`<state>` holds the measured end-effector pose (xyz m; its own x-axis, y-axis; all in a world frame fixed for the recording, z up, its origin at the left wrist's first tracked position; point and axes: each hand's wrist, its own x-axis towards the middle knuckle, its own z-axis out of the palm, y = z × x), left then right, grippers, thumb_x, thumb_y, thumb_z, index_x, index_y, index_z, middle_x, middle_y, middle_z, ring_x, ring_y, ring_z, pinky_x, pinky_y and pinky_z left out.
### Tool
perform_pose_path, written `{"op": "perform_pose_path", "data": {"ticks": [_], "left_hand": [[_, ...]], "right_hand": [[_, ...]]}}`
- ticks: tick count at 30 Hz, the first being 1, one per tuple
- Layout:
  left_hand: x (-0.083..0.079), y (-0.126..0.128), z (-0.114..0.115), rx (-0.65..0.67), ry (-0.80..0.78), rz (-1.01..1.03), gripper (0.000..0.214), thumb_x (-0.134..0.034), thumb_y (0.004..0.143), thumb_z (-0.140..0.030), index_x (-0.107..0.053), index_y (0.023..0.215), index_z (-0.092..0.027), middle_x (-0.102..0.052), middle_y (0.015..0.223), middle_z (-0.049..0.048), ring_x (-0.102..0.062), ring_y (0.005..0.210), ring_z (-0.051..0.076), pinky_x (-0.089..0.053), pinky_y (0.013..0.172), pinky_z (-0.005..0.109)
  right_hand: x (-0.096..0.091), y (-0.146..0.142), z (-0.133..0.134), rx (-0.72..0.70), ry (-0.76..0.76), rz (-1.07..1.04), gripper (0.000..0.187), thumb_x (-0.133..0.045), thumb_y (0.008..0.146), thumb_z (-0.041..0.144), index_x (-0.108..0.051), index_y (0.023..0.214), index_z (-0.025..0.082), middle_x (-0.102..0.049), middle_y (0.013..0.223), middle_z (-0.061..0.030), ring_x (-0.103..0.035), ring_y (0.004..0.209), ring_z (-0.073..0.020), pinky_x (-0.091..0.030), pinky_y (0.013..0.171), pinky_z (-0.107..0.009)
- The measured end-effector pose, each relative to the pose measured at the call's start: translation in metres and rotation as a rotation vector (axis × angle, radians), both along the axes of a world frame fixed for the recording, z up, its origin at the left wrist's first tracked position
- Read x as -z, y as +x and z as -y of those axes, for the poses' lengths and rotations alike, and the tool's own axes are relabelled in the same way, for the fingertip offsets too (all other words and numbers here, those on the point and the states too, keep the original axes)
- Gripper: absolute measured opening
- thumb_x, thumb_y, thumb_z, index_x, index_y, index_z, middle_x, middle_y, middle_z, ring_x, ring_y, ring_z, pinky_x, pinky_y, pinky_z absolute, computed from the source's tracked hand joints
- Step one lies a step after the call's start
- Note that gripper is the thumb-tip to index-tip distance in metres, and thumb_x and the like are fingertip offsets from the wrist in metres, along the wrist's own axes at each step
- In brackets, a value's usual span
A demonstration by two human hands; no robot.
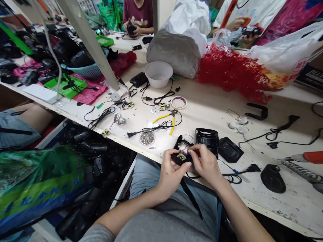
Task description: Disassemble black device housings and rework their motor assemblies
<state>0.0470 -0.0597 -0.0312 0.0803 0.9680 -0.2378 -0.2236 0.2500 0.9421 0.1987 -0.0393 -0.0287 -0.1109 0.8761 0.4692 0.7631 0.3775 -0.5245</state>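
We have an open black housing [180, 158] at the bench's [214, 109] front edge, its open face turned up toward us, with coloured wires [185, 148] and a small circuit board [182, 156] showing inside. Its long axis seems to run from that front edge inward, though our fingers cover too much of it to be sure. Our left hand [171, 169] is clamped on its left and near sides, thumb along the front. Our right hand [205, 162] comes in from the right, its thumb and forefinger drawn close at the wires; we cannot tell whether they pinch one. The wires lie just left of those fingertips, so the right hand is the nearer to them.

Just beyond the right hand sits a black case half [207, 138], with a black tray-like part [230, 149] beside it. Toward the bench's far edge lie yellow-handled pliers [161, 118] and a tape roll [179, 103].

Below the front edge, at our left, a green sack [37, 181] carries Chinese characters (too smeared for us to read with confidence). A white bag [290, 50] near the far right corner bears a round red mark, and lettering on a maroon shirt [139, 15] across the bench is blurred.
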Motion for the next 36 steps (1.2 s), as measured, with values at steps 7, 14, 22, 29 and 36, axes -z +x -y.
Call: {"op": "perform_pose_path", "data": {"ticks": [7, 14, 22, 29, 36], "left_hand": [[-0.002, 0.002, -0.003, 0.022, -0.090, 0.091, 0.059, -0.085, 0.066, -0.033, -0.042, 0.106, -0.024, -0.066, 0.086, -0.0010, -0.066, 0.057, 0.013, -0.057, 0.056, 0.027], [0.003, 0.002, -0.004, -0.042, -0.008, -0.012, 0.062, -0.090, 0.063, -0.033, -0.051, 0.111, -0.024, -0.063, 0.103, 0.0037, -0.062, 0.067, 0.012, -0.055, 0.056, 0.026], [0.003, 0.004, -0.007, -0.063, 0.032, -0.072, 0.063, -0.090, 0.063, -0.029, -0.052, 0.113, -0.024, -0.062, 0.100, 0.0021, -0.060, 0.070, 0.012, -0.053, 0.060, 0.025], [0.002, 0.005, -0.007, -0.053, 0.010, -0.065, 0.062, -0.089, 0.062, -0.025, -0.050, 0.110, -0.024, -0.062, 0.097, 0.0008, -0.060, 0.067, 0.011, -0.052, 0.057, 0.024], [0.001, 0.004, -0.007, -0.024, -0.023, -0.002, 0.062, -0.086, 0.064, -0.026, -0.047, 0.112, -0.024, -0.063, 0.101, 0.0017, -0.060, 0.056, 0.009, -0.051, 0.050, 0.024]], "right_hand": [[-0.003, 0.000, 0.001, -0.003, 0.047, 0.013, 0.008, -0.049, 0.098, 0.017, -0.051, 0.093, 0.024, -0.064, 0.078, -0.0027, -0.065, 0.068, -0.0185, -0.052, 0.061, -0.030], [0.004, 0.003, 0.002, 0.041, 0.022, -0.031, 0.004, -0.052, 0.097, 0.023, -0.053, 0.094, 0.023, -0.067, 0.084, -0.0053, -0.068, 0.074, -0.0206, -0.053, 0.063, -0.031], [0.006, 0.006, 0.001, 0.060, 0.048, -0.033, 0.007, -0.053, 0.098, 0.028, -0.054, 0.095, 0.022, -0.069, 0.086, -0.0055, -0.069, 0.072, -0.0194, -0.055, 0.059, -0.030], [0.007, 0.006, 0.001, 0.052, 0.119, 0.003, 0.006, -0.054, 0.098, 0.026, -0.052, 0.094, 0.023, -0.068, 0.082, -0.0049, -0.070, 0.071, -0.0193, -0.055, 0.055, -0.028], [0.008, 0.002, 0.001, 0.091, 0.144, -0.024, 0.006, -0.055, 0.097, 0.026, -0.052, 0.093, 0.023, -0.067, 0.082, -0.0045, -0.070, 0.072, -0.0190, -0.054, 0.055, -0.028]]}}
